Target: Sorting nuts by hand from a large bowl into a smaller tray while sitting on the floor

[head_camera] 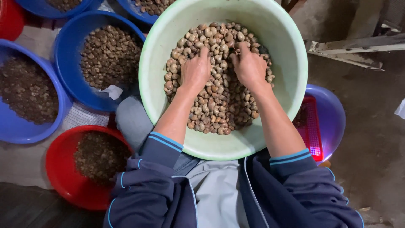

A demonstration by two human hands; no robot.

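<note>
While you sit over the green basin (291,63), both your hands are down in the nuts (219,105) that fill its middle. Your left hand (195,71) lies palm down on the pile, fingers curled and dug into the nuts, knuckles up. Your right hand (249,66) sits just beside it, also palm down with fingers bent into the nuts; the two are near each other but apart. Can't tell whether either hand has actually closed on any nuts, since the fingertips are buried. Green basin rests on your lap, between your dark blue sleeves (162,145).

Left of it: a blue basin (67,50) of nuts with a white scrap (112,91) at its edge, a second blue basin (8,122) of darker nuts further left, and a red basin (59,173) of dark nuts near your left knee. More blue basins show at the top edge. Right of the green basin, a purple basin (333,114) holds a red tray (312,126), partly hidden.
</note>
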